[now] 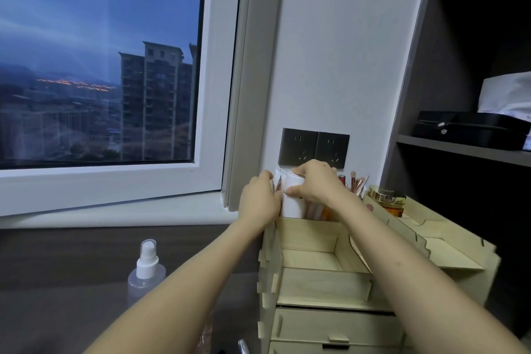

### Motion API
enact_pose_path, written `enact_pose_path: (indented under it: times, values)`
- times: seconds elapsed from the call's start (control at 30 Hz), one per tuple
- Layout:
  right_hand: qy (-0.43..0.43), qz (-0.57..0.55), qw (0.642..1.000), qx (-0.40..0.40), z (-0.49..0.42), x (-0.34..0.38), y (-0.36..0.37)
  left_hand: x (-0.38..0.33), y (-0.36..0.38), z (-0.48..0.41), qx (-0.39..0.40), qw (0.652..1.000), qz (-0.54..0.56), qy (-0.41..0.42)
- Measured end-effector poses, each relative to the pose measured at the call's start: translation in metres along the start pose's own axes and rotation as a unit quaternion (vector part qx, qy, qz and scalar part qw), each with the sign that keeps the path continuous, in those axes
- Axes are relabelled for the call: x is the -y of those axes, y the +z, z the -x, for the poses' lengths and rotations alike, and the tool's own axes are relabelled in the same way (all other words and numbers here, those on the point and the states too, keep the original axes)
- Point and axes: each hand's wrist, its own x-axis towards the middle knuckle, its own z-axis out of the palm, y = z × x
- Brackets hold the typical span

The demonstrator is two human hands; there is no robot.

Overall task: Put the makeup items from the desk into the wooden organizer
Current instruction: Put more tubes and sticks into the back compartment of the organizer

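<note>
A window on the left shows apartment towers at dusk. Below it, on the dark table, a clear spray bottle with a white pump top stands upright, well apart from the hands. Both bare arms reach forward to the back left corner of the wooden organizer, which sits on the table against the wall. The left hand lies against the left side of a white bottle; whether it grips cannot be told. The right hand clasps the bottle's top, thumb in front and fingers curled over it. The bottle stands upright in the organizer's rear compartment, below two dark wall sockets. Just to the right stand makeup brushes and a gold-lidded jar. Further right, a shelf carries a black box.
</note>
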Motion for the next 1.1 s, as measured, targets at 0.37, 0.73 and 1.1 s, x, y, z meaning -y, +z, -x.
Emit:
enact_pose_path:
  times: [0.37, 0.73, 1.1]
  values:
    - [-0.011, 0.085, 0.995, -0.046, 0.009, 0.007, 0.011, -0.017, -0.01, -0.021, 0.081, 0.996, 0.037, 0.012]
    - [-0.059, 0.169, 0.984, 0.016, 0.011, -0.006, 0.002, -0.009, -0.008, -0.016, 0.124, 0.986, 0.113, -0.013]
    - [-0.061, 0.208, 0.975, -0.046, 0.03, -0.001, 0.008, -0.013, -0.024, 0.013, 0.091, 0.993, 0.064, -0.031]
